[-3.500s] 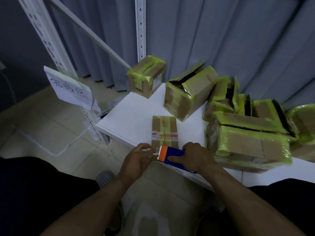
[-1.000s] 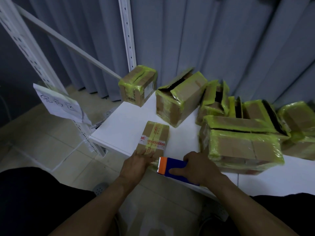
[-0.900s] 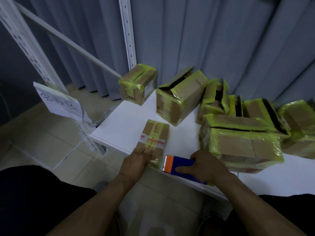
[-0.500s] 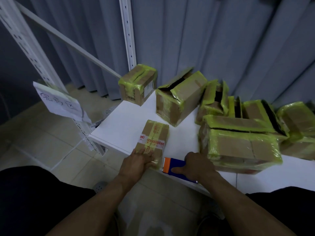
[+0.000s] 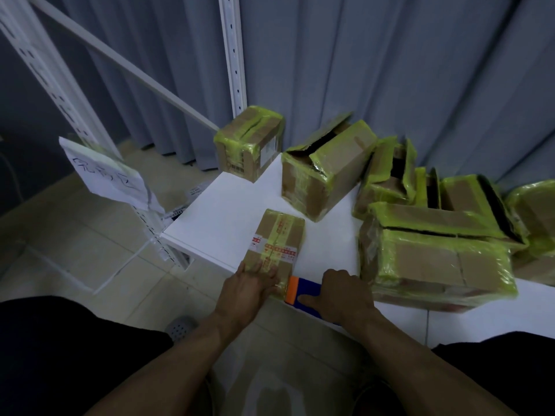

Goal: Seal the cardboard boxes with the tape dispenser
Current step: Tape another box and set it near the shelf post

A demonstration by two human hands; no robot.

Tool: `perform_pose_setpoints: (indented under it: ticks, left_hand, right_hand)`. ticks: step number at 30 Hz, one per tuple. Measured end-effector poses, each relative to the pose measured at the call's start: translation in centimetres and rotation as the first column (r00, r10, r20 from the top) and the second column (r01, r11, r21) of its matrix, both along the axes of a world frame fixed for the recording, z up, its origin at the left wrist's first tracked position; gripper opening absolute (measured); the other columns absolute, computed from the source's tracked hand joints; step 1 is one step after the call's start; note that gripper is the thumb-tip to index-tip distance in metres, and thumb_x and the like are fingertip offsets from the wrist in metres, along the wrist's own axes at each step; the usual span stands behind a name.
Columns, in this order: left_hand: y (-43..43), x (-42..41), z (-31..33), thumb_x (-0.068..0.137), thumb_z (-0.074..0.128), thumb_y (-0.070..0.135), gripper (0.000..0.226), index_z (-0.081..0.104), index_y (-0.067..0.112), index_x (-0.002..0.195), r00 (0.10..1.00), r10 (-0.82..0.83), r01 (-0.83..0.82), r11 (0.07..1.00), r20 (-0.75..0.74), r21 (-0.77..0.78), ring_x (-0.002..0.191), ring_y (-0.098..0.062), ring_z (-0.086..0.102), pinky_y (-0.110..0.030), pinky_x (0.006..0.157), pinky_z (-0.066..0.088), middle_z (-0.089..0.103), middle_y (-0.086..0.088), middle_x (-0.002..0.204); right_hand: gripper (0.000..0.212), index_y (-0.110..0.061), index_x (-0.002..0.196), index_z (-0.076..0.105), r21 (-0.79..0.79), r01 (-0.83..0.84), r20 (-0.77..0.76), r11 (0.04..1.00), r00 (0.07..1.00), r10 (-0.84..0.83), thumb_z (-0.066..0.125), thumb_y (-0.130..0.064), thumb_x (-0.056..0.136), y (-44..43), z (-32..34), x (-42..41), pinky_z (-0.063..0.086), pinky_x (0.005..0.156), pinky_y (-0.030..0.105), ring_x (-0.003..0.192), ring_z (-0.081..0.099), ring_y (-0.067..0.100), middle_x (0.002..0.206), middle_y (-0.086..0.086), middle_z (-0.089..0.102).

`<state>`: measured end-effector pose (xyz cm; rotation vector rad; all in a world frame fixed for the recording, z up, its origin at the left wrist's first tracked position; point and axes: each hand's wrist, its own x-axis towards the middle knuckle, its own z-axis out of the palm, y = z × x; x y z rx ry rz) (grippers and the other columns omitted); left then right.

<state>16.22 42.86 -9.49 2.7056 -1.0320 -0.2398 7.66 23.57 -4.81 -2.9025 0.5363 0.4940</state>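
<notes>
A white paper sign (image 5: 105, 172) hangs on the white rack upright (image 5: 45, 73), left of the counter (image 5: 222, 223). It bears three large handwritten characters in dark ink; they look like Chinese script, but the strokes are too loose to read with certainty.

On the counter's near edge, the small flat box (image 5: 277, 241) carries a white band of tape (image 5: 273, 249) across its top, printed with red characters, and a line of red print along its length. All of it is too small to read.

At the counter's far left corner, the upright box (image 5: 249, 142) has a pale label (image 5: 268, 150) on its side and dark print low on its front; both are illegible.
</notes>
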Motion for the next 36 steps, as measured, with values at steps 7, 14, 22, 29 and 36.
perform_pose_setpoints:
  ticks: [7,14,22,29,36]
  left_hand:
    - [0.0,0.6,-0.1,0.100,0.048,0.048,0.039,0.055,0.040,0.138,1.000,0.020,-0.020,1.000,-0.010,-0.002,0.139,-0.020,0.042,-0.037,0.102,0.049,0.047,0.008,0.150]
    - [1.2,0.4,-0.2,0.100,0.053,0.040,0.038,0.057,0.034,0.137,0.999,0.042,-0.043,0.993,-0.013,-0.109,0.133,-0.023,0.049,-0.040,0.101,0.050,0.052,0.005,0.146]
    - [1.8,0.7,-1.8,0.094,0.044,0.066,0.070,0.026,0.036,0.155,0.989,0.096,-0.083,0.990,0.111,-0.113,0.151,-0.019,0.017,-0.051,0.122,0.016,0.021,0.009,0.163]
    - [2.0,2.5,-2.5,0.102,0.040,0.051,0.051,0.036,0.033,0.150,0.969,0.235,-0.238,0.970,-0.074,-0.043,0.139,-0.021,0.038,-0.039,0.103,0.048,0.039,0.005,0.154]
    - [1.9,8.3,-0.9,0.089,0.059,0.023,0.051,0.045,0.023,0.138,0.947,0.321,-0.316,0.943,-0.032,0.106,0.133,-0.036,0.040,-0.052,0.107,0.040,0.043,-0.007,0.143]
  right_hand:
    - [0.065,-0.016,0.121,0.058,-0.145,-0.076,0.039,0.986,0.996,0.082,0.050,-0.074,0.092,0.1,0.1,0.0,0.046,0.081,0.034,0.110,0.063,0.027,0.122,0.005,0.063]
    - [0.059,-0.017,0.101,0.057,-0.128,0.036,0.115,0.991,0.993,-0.021,0.050,-0.074,0.091,-1.2,1.1,0.3,0.048,0.071,0.032,0.094,0.068,0.024,0.106,0.004,0.066]
    - [0.071,-0.015,0.072,0.053,0.252,0.181,0.229,0.951,0.943,-0.240,0.052,-0.086,0.080,-1.2,1.6,-0.1,0.054,0.059,0.033,0.063,0.063,0.018,0.067,0.001,0.058]
    - [0.072,-0.014,0.075,0.056,0.231,0.136,0.253,0.963,0.948,-0.195,0.052,-0.085,0.080,-1.2,4.4,1.3,0.059,0.065,0.034,0.062,0.064,0.017,0.069,0.001,0.060]
    - [0.074,-0.015,0.085,0.060,0.344,0.065,0.229,0.937,0.962,-0.151,0.055,-0.089,0.075,-0.6,6.0,8.3,0.058,0.072,0.035,0.074,0.068,0.019,0.080,0.003,0.068]
